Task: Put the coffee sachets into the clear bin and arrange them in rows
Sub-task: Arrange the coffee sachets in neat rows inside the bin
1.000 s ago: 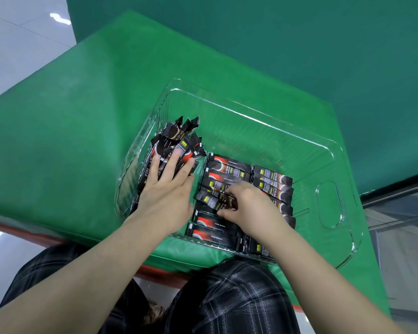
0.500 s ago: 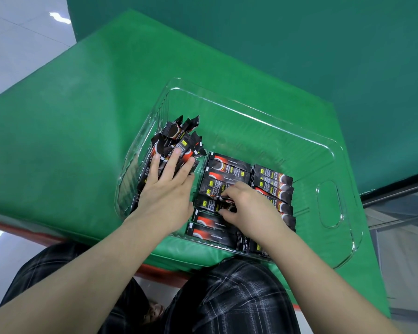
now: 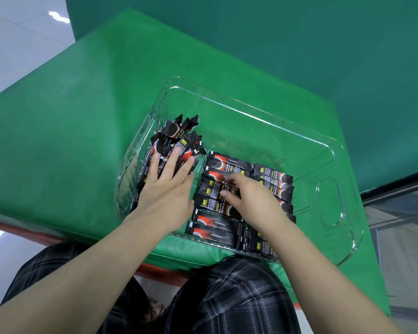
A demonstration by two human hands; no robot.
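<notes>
The clear bin [image 3: 328, 206] is glossy transparent plastic, its rim catching bright streaks of light. The coffee sachets [image 3: 227, 165] are black foil-like film with a slight sheen. The surface [image 3: 70, 116] wears a matt green cloth with a fine woven texture. The trousers [image 3: 239, 297] are soft plaid fabric.

Staged workstation: green cloth table [image 3: 58, 141], green backdrop [image 3: 299, 44], tiled floor [image 3: 15, 44]

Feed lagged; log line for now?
left hand flat on loose sachets | right hand pinching a row sachet | bin part filled
</notes>
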